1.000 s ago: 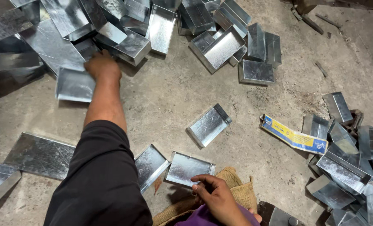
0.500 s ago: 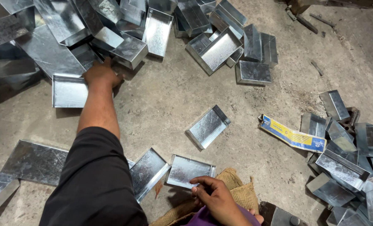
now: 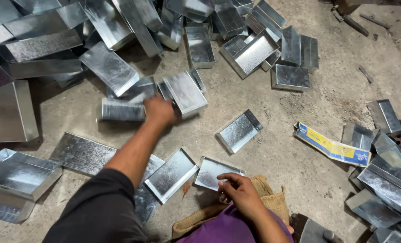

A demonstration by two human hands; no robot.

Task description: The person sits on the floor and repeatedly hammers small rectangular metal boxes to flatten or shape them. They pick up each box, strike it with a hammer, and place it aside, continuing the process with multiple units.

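My left hand (image 3: 160,110) reaches forward from a black sleeve and grips one end of a shiny folded sheet-metal tray (image 3: 121,109), which is blurred and lies on the concrete floor. Beside that hand to the right rests another upturned metal tray (image 3: 185,92). My right hand (image 3: 236,192) stays low, near my purple-clad lap. Its fingers are curled onto the near edge of a small shallow metal tray (image 3: 211,172). A similar tray (image 3: 171,174) lies just left of it.
A large heap of metal trays (image 3: 119,31) fills the far side, and another pile (image 3: 385,180) lies at the right. A single tray (image 3: 238,131) sits mid-floor. A blue and yellow carton (image 3: 333,146), a burlap sack (image 3: 270,202) and a flat sheet (image 3: 81,153) lie nearby.
My left hand has dragged its tray back from the heap toward me and to the right. The right hand has stayed at the small tray's edge.
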